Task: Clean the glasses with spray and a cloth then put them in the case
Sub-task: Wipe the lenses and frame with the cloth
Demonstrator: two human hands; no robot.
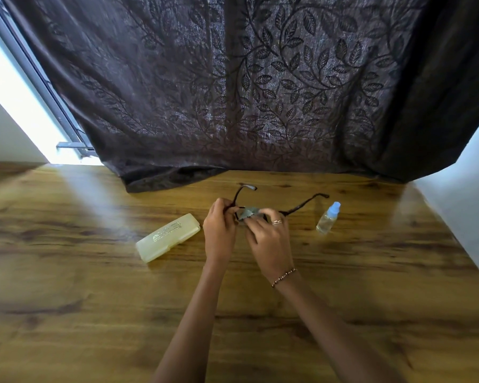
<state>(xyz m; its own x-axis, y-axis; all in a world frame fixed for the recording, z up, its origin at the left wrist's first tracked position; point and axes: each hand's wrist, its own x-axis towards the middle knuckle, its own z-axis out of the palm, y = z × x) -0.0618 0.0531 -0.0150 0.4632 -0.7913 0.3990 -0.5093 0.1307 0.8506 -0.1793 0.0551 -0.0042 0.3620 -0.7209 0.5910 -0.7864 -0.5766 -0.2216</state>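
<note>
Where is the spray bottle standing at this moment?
In the head view, the spray bottle stands upright on the wooden table, to the right of the right hand and near the right temple tip of the glasses.

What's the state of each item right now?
Glasses: temples unfolded, held by both hands.
Cloth: pressed on a lens by right hand.
Left hand: gripping frame corner.
Case: closed, lying flat.
Spray bottle: capped, upright on table.

Daylight glares white left of the curtain [233, 87], streaking pale across my table [67, 272]; my hands look soft with blur, edges bowed by wide-angle.
</note>
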